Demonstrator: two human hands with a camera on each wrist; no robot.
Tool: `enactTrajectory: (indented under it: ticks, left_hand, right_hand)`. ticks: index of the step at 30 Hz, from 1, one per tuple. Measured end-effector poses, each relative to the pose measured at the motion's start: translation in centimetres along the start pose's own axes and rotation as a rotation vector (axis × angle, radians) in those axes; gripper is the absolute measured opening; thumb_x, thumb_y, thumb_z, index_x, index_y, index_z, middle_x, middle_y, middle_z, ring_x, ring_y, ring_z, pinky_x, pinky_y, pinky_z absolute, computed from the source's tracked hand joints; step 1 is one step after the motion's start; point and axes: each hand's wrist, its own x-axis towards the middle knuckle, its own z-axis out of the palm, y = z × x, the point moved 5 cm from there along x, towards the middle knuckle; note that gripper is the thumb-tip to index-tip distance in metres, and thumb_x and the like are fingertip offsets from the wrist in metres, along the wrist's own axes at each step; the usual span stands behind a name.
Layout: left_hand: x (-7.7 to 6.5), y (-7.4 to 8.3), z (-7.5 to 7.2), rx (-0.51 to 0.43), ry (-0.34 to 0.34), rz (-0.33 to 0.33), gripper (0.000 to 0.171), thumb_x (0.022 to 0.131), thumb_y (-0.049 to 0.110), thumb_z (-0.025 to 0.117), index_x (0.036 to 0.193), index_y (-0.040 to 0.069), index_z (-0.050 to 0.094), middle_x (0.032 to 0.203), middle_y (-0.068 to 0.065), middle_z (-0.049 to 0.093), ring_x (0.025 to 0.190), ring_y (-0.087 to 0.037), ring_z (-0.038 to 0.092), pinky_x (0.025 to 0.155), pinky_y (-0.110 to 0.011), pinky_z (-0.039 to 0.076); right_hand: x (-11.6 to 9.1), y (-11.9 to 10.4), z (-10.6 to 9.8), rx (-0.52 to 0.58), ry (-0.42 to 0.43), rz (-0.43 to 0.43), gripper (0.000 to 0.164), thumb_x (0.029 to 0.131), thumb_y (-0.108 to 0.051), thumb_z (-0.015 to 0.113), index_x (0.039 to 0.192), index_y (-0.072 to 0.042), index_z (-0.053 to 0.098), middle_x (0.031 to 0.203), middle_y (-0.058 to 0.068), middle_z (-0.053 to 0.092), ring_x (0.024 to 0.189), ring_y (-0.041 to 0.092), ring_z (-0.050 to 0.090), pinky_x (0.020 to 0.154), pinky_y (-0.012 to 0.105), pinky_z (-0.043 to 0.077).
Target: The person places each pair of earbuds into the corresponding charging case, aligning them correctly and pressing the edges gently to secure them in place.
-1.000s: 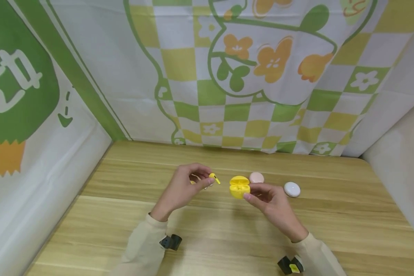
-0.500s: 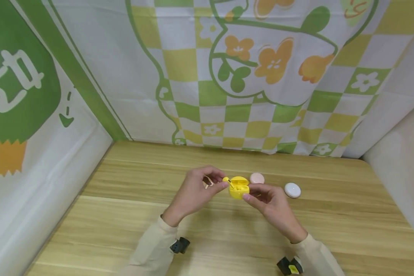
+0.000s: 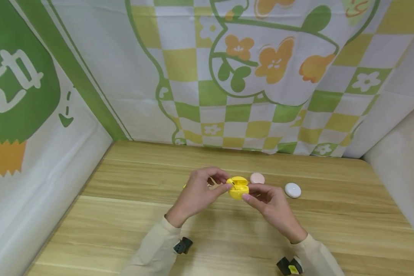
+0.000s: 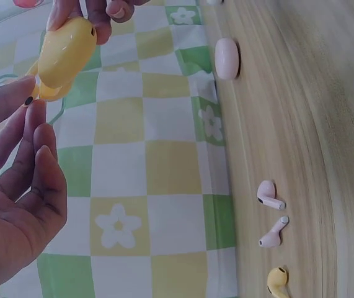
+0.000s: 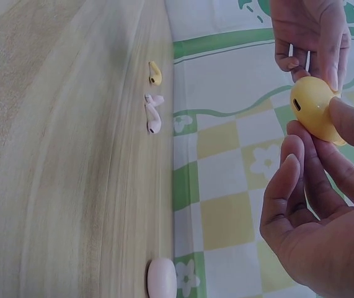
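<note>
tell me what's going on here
A person is handling a yellow earbud case. The right hand holds it with the lid open, while the left hand pinches a yellow earbud at the case; whether it is seated can't be told. Another yellow earbud and two pink earbuds lie on the wooden table, along with a pink case and a white case.

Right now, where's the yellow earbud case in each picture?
Head: yellow earbud case, below and slightly right of the middle.
Left wrist: yellow earbud case, near the top left corner.
Right wrist: yellow earbud case, in the upper half, toward the right.
Shared landmark: the pink case on the table.
</note>
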Motion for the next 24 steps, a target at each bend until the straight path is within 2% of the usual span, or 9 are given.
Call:
enactTrajectory:
  ticks: [11, 24]
  left_hand:
    - [-0.06, 0.21, 0.23, 0.023, -0.037, 0.028, 0.013, 0.085, 0.023, 0.07, 0.097, 0.017, 0.07, 0.088, 0.015, 0.061, 0.08, -0.002, 0.054, 0.068, -0.026, 0.047]
    - [-0.03, 0.36, 0.23, -0.005, -0.021, 0.031, 0.011, 0.084, 0.022, 0.071, 0.095, 0.018, 0.07, 0.089, 0.014, 0.063, 0.082, -0.001, 0.055, 0.07, -0.027, 0.047]
  right_hand:
    - [-0.01, -0.01, 0.09, 0.024, -0.004, 0.005, 0.022, 0.084, -0.019, 0.071, 0.103, -0.007, 0.069, 0.095, 0.008, 0.067, 0.085, 0.021, 0.064, 0.074, 0.031, 0.054]
    - [0.11, -0.09, -0.01, 0.016, 0.008, -0.01, 0.021, 0.084, -0.016, 0.071, 0.103, -0.007, 0.069, 0.094, 0.008, 0.067, 0.084, 0.02, 0.063, 0.073, 0.03, 0.053]
